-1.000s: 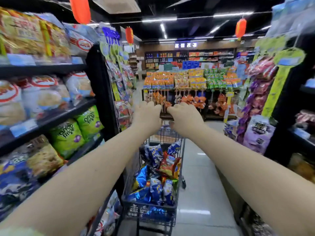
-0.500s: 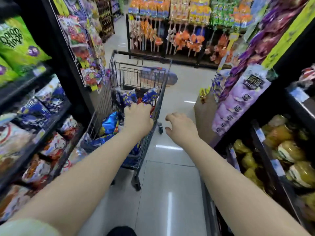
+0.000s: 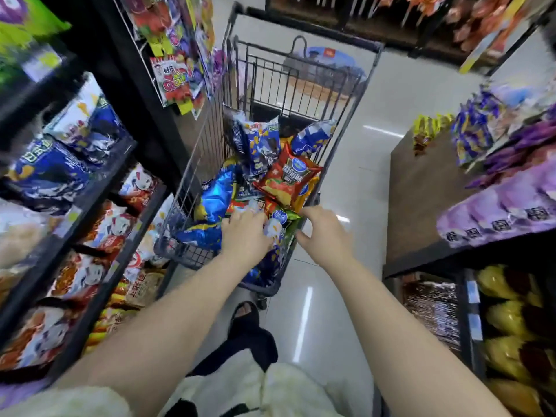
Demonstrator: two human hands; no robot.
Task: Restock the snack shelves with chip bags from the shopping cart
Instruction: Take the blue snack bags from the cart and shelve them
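Pick-up step, just starting. A dark wire shopping cart [image 3: 270, 79] is seen in the aisle beside black snack shelves [image 3: 141, 109], heaped with blue, red and green foil chip bags [image 3: 285, 179]. The left hand [image 3: 245, 233] is laid on the nearest bags; whether its grip is closed cannot be told. The right hand [image 3: 326, 236] is held half-spread at the cart's rim, with nothing held. Next, one bag must be pinched, lifted clear and carried to a shelf.

The cart [image 3: 192, 164] stands on the floor [image 3: 376, 115] between the left shelves [image 3: 99, 188] and the right shelves [image 3: 421, 261]. Chip bags [image 3: 285, 179] lie piled in the cart.
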